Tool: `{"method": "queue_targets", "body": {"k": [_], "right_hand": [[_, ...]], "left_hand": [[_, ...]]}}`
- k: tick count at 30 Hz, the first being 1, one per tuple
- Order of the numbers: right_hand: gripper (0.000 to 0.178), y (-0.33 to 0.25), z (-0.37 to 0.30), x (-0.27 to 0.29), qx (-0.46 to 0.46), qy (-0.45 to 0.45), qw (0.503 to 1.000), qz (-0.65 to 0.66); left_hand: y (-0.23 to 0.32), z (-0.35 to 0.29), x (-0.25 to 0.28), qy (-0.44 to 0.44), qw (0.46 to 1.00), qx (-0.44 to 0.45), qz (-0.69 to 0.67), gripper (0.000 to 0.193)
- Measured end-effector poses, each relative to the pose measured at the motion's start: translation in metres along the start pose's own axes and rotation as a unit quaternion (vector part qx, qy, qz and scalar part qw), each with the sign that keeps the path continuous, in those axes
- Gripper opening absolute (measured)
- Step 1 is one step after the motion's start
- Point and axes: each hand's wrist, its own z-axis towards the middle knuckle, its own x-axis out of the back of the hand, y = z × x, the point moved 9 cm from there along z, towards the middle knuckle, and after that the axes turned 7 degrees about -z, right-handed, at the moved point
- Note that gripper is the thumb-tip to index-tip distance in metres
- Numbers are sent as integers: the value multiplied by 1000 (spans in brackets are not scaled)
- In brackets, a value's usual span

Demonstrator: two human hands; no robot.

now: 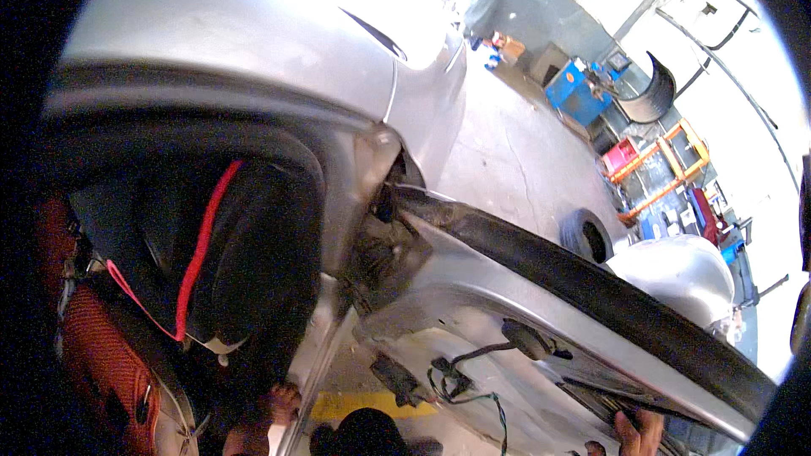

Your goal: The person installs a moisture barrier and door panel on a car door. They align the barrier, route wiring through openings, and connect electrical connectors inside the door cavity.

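Note:
A silver car stands open in front of me, its door (473,274) swung out to the right with the bare inner metal showing. My right hand (639,432) is at the lower right, fingers curled over the edge of a dark slot in the door. Wires (498,409) and a connector (452,378) hang loose on the inner metal, and a cable runs to a black round part (528,339). At the lower left, my left hand (285,403) is beside the door sill (314,355); shadow hides how its fingers lie.
Inside the car are a red mesh seat (106,355) and a red cord-like strip (201,249). Beyond the door are its silver mirror (680,274), a tyre (583,232), an orange frame (680,152) and a blue machine (579,93). A yellow stripe (372,405) marks the floor.

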Motion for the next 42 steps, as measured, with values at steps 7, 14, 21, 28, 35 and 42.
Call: {"method": "queue_targets", "body": {"k": [7,14,21,28,35,42], "right_hand": [[55,20,-35,-2,-116,-62,990,53],[41,3,46,7,-109,8,990,95],[42,9,63,-13,-77,-39,996,15],[48,3,52,-25,-62,20,998,24],[56,10,46,-27,-88,23,995,40],[63,7,48,-23,-62,40,997,29]], "left_hand": [[132,117,204,313,895,262,-179,43],[313,227,564,506,771,148,-357,51],[318,312,624,573,707,105,-401,55],[309,299,595,642,665,-1,-382,38],[315,297,593,685,610,8,-399,35],[313,298,582,690,580,22,-432,35]]}}
